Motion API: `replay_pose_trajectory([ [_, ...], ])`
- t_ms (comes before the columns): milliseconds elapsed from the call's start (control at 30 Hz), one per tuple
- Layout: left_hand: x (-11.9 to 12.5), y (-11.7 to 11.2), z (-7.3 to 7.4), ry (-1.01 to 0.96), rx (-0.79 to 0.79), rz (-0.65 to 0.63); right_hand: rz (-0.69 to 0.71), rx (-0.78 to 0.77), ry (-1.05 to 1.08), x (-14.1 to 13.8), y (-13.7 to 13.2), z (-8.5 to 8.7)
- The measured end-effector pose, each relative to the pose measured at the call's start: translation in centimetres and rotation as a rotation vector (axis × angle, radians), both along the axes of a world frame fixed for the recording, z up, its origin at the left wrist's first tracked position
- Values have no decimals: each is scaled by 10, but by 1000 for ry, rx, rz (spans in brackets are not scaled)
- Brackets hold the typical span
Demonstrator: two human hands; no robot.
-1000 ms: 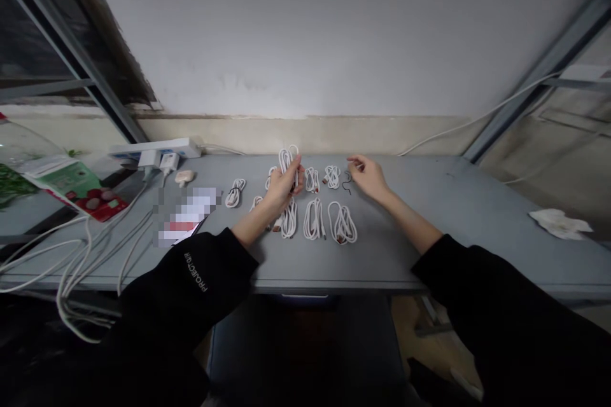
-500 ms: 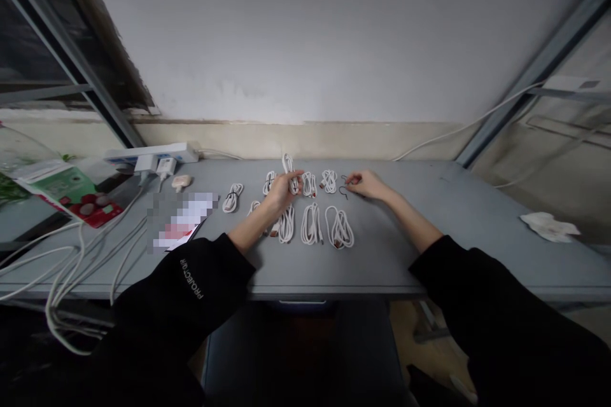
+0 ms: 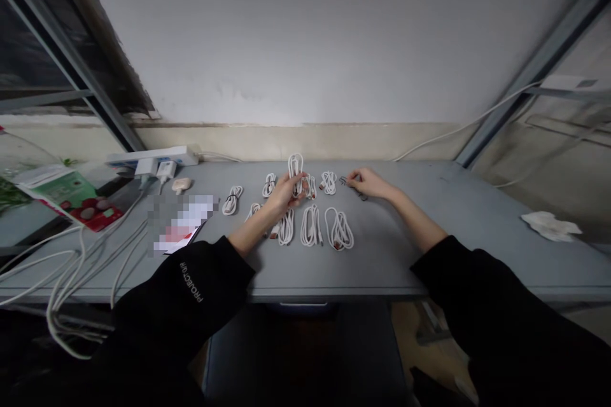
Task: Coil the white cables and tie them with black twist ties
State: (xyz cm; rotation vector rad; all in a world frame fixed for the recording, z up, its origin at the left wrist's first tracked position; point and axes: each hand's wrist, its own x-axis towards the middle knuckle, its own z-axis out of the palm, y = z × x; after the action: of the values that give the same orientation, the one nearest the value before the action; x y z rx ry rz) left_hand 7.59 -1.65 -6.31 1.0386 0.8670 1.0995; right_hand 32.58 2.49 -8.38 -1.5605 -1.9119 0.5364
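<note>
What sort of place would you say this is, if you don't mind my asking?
It looks like a plain workroom or storeroom, though I can't be sure: there is a bare, scuffed wall, a long grey table laid with coiled white cables, and a power strip with plugs in it.

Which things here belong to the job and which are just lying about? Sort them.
Job: left hand with coiled white cable; right hand at black wire ties; other white cable coils.
Lying about: power strip; crumpled tissue; green fruit packet.
</note>
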Motion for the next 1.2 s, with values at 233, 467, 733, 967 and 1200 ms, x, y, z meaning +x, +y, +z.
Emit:
replay_pose_trajectory([
  [233,2,-7,4,65,25,-66,-90,367,399,-40,-24,18],
  [467,10,-22,11,278,137,-162,120,411,559,-87,-69,17],
  [733,9,-26,16,327,253,-179,303,266,602,-91,-64,6],
  [967,4,-19,7,339,349,-185,414,185,703,-88,-56,4],
  [1200,2,-15,6,352,316,-216,394,22,718,-84,-53,7],
])
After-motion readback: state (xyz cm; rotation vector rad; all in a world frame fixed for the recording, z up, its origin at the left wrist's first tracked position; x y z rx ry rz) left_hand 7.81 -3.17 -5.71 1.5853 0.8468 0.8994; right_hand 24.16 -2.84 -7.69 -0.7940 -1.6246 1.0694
